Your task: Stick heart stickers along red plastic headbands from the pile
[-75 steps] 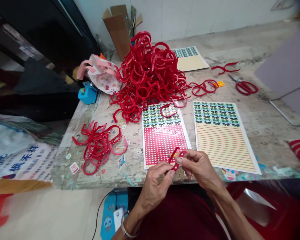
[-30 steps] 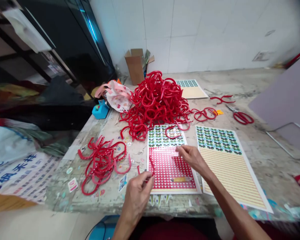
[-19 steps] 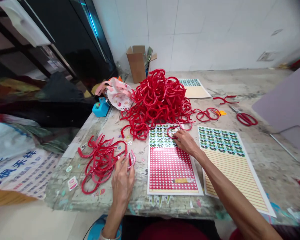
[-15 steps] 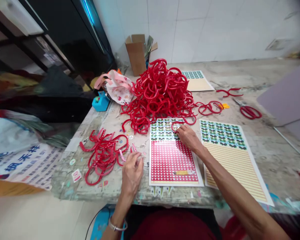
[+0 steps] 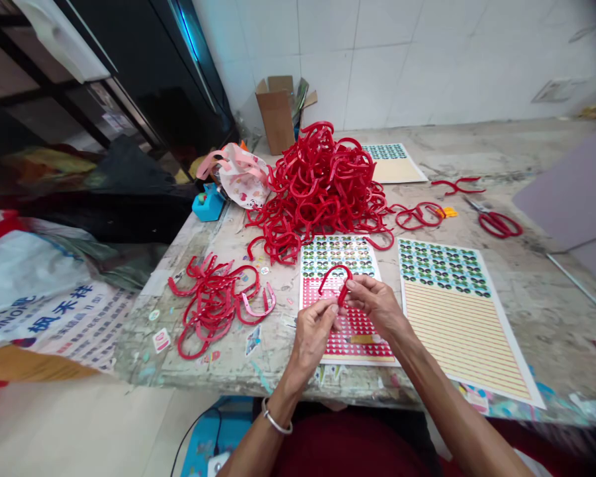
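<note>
Over the sticker sheet (image 5: 360,324), both hands hold one red headband (image 5: 335,268). My right hand (image 5: 377,305) pinches it near one end, and its curve arches up and to the left. My left hand (image 5: 314,334), closed at the fingertips, meets the same end from below. The sheet carries rows of green and black stickers above rows of white hearts on red. A yellow-handled craft knife or similar slim tool (image 5: 361,339) lies on it, partly covered. Left of my left hand rests a small heap of red headbands (image 5: 211,305), with a pink-faced one (image 5: 258,311) at its edge.
A big pile of red headbands (image 5: 322,185) stands behind the sheet. To the right lie a second sticker sheet (image 5: 467,331), red-handled scissors (image 5: 499,224) and loose headbands (image 5: 420,215). A cardboard box (image 5: 275,119), a patterned bag (image 5: 243,179) and a blue tape dispenser (image 5: 208,205) stand behind.
My right hand has drawn the red headband toward me from the top of the sheet. My left hand has moved right from the small heap to meet it; a pink-faced headband now lies there.
</note>
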A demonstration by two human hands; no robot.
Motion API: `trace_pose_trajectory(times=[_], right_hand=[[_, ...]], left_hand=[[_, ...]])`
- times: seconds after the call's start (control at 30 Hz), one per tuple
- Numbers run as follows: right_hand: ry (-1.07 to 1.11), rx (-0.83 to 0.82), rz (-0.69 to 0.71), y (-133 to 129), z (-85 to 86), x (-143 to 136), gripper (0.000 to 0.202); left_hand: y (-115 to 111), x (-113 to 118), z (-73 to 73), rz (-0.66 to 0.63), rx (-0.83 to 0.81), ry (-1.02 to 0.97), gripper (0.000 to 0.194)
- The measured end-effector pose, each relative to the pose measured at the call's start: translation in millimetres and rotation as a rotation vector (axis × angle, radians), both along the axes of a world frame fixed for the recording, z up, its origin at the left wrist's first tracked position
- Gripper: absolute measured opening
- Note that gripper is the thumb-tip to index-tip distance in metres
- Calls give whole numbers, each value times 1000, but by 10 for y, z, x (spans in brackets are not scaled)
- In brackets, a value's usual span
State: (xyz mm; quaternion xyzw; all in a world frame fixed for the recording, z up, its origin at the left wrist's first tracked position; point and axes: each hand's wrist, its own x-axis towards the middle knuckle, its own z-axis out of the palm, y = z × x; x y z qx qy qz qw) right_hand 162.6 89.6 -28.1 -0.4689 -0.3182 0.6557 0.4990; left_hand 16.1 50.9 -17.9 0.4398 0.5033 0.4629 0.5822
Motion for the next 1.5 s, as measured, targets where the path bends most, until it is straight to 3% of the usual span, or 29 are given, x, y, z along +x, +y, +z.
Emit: trace_pose_trajectory(times=[0.17,0.3,0.4,0.47,0.53,0.63,0.8,0.93,1.2,1.33,1.5], right_hand=[[-133,118,-33,-61,0,-109,26],[-533,345,138,-231,-2,10,23],[-1015,591,336,-485,-127,210,18],[-1234,659,417,-653,-258,320,17],[-1359,656,428,-767,-377,371,16],[-1370,635,416,-803,-447,344,14],[-1119,530,398,-594,-331,220,11],[-989,500,363,-218,-278,136,13],[-1246,811,491,622,-258,-191,23],[-1291,854,551,782,-269,-291,22],[-1410,909,603,856,-287,-315,22]], left_hand=[[-17,25,-6,54,-53,-39,23],[-47,-74,-95,153,-7,-26,19],[-89,-205,-196,250,6,22,16],[-136,-279,-267,268,3,64,15],[-198,-328,-328,263,-17,97,15],[-290,-374,-377,221,-48,160,17],[-314,-441,-343,282,2,249,16],[-160,-407,-343,399,39,248,18],[436,-207,-546,463,29,215,15],[586,-184,-587,456,22,222,12],[611,-204,-621,452,0,247,12]])
